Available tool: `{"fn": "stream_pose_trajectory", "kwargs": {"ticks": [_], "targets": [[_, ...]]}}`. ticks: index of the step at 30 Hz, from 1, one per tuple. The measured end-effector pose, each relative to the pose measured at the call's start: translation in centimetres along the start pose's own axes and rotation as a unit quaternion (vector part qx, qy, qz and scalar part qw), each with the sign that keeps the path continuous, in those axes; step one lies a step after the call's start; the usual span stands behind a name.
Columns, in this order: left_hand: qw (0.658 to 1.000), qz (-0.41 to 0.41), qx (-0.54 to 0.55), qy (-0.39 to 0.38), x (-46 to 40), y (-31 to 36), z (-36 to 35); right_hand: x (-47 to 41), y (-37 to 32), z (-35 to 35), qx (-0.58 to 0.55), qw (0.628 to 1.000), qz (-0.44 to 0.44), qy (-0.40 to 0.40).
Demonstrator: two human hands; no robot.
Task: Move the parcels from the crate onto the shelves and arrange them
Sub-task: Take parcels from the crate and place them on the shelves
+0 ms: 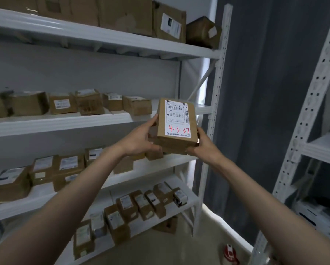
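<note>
Both hands [171, 144] hold a labelled parcel [176, 127] up, seemingly near the shelves [103, 119].

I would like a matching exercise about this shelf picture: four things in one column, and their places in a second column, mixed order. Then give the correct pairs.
Things:
1. parcel marked 4-3-37
2. tilted box with a white label
3. row of small parcels
4. red and white object

Places:
A. on the floor, bottom right
B. top shelf, right end
C. between the left hand and right hand
D. low shelf, below the hands

Pairs: 1-C, 2-B, 3-D, 4-A
</note>
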State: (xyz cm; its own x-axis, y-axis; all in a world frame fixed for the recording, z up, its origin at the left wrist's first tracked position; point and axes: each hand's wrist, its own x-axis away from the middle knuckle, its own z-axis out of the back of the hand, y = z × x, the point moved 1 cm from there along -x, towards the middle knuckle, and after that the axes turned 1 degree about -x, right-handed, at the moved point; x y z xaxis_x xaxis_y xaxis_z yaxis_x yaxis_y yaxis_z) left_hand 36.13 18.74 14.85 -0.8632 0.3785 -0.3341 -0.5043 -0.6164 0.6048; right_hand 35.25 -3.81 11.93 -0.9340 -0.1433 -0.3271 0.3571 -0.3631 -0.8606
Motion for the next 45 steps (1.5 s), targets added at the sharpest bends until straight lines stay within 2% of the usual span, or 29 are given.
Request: {"fn": "stream_pose_trajectory", "kwargs": {"ticks": [8, 22, 27, 31, 39, 45], "targets": [[0.995, -0.059, -0.049, 0.070, -13.3, -1.1, 2.9, -12.9, 0.3, 3.5, 0.018, 0.998, 0.031, 0.053], [0.981, 0.060, -0.127, 0.131, -31.2, -6.8, 6.0, -34.6, 6.2, 4.6, -0.026, 0.995, 0.099, 0.013], [0.973, 0.108, -0.141, 0.145, -36.6, -9.2, 6.6, -42.8, 7.7, 4.0, -0.068, 0.994, 0.082, -0.022], [0.960, 0.179, -0.141, 0.164, -39.3, -11.1, 7.4, -47.3, 8.4, 2.2, -0.078, 0.993, 0.070, -0.055], [0.910, 0.299, -0.270, 0.095, -41.8, -13.8, 9.4, -52.5, 8.1, -0.7, -0.007, 0.989, 0.022, -0.147], [0.883, 0.360, -0.299, 0.041, -43.5, -14.4, 10.3, -54.4, 8.0, -1.4, 0.013, 0.975, -0.056, -0.215]]}}
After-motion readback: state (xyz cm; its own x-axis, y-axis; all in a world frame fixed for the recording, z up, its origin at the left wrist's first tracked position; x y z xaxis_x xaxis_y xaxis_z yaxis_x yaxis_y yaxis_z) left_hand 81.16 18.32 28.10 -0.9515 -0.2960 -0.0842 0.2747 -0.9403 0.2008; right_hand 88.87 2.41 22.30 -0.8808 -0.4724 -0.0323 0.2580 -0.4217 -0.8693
